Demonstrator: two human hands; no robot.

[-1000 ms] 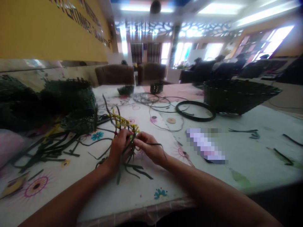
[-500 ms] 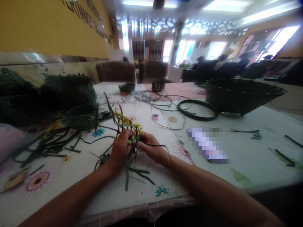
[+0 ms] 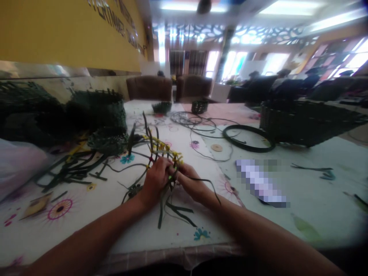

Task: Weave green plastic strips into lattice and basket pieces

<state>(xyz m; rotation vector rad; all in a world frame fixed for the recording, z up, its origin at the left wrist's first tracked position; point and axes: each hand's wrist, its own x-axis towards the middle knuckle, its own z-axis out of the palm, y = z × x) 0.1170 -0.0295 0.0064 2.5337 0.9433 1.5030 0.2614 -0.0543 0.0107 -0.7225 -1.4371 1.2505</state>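
A partly woven basket piece [image 3: 161,146] of dark green strips with yellow strands is held above the table. My left hand [image 3: 155,180] is closed on its near left side, fingers bent over the strips. My right hand [image 3: 192,183] pinches the near right edge, its fingertips meeting those of the left. Loose green strip ends [image 3: 179,210] hang below the hands, and one thin strip [image 3: 209,181] curves out over my right wrist. Green nail polish shows on a fingertip between the hands. The exact strip under the fingertips is hidden.
Dark woven baskets [image 3: 97,111] and loose cut strips [image 3: 71,168] lie on the left. Farther back are thin coils [image 3: 189,122] and a thick dark ring [image 3: 248,138]. A large basket [image 3: 304,122] and scissors [image 3: 312,168] are on the right. Several people sit in the background.
The whole view has shifted, so things appear farther right. My left fingers have curled in closer to the right ones over the weave. Both hands keep their hold.
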